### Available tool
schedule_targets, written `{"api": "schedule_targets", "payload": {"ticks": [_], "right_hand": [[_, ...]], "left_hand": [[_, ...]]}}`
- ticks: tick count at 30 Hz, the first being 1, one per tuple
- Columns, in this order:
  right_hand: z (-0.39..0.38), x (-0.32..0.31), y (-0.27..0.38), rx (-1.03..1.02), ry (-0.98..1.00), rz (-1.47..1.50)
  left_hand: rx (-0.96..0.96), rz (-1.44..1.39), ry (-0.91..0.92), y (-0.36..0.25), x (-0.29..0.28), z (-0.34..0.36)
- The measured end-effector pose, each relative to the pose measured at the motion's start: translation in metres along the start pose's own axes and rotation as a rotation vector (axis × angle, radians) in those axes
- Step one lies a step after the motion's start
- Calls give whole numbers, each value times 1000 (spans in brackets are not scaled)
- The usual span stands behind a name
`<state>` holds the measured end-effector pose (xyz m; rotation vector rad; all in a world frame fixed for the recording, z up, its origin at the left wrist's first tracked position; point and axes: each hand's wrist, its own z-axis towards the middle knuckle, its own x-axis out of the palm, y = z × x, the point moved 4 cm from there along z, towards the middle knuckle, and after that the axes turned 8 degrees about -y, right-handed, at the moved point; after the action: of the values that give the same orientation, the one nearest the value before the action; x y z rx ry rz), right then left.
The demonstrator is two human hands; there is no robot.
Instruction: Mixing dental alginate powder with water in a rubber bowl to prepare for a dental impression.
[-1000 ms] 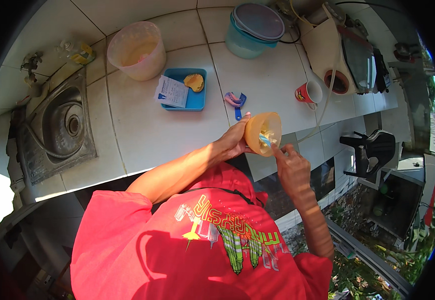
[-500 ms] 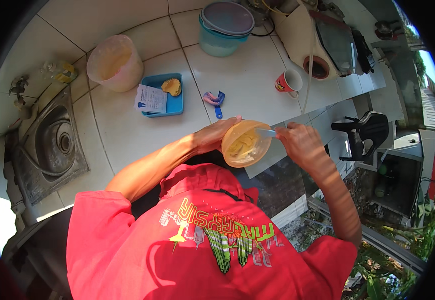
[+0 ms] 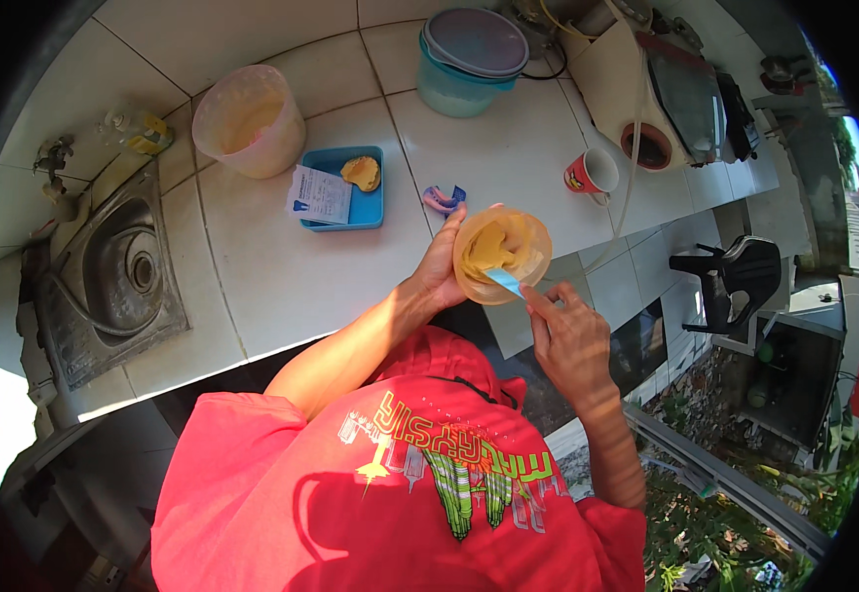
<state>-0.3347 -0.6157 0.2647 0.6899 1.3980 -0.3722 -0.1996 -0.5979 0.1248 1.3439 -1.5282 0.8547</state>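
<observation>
L hand (image 3: 439,266): gripped orange bowl (image 3: 540,252) from its left side, fingers wrapped against the wall. R hand (image 3: 569,340): pinched light-blue spatula (image 3: 505,283) betw. thumb and fingertips, close to bowl's near-right rim. Bowl pos.: held up by counter's near edge, mouth tilted toward the person.

Chg. vs. prev. frame (0.5 s): spatula had come from the bowl's right rim to the near side, blade now in the yellow paste (image 3: 496,240). Paste, then gathered low in the bowl, was smeared up the far wall. R hand had dropped nearer the person, below the bowl instead of out to its right. Blue handle of the mouth tray (image 3: 446,198), prev. visible, was now hidden behind L hand and bowl.

Unchanged on counter (image 3: 261,266): mouth tray w/ pink filling lay just beyond L hand. Farther left, blue box (image 3: 370,210) held a yellow lump (image 3: 361,174) at right and a white packet (image 3: 321,197) at left, latter leaning over the rim. Clear tub (image 3: 261,158) stood far left of box; lidded teal tub (image 3: 459,96) stood at far side, approx. mid; red mug (image 3: 587,178) stood right.
</observation>
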Motion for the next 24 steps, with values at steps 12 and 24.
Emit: {"api": "schedule_targets", "payload": {"ticks": [12, 24], "right_hand": [[-11, 4, -25, 201, -333, -77], [-14, 57, -43, 239, -299, 47]], "left_hand": [[-27, -45, -194, 15, -9, 12], [129, 34, -163, 13, -27, 32]]}}
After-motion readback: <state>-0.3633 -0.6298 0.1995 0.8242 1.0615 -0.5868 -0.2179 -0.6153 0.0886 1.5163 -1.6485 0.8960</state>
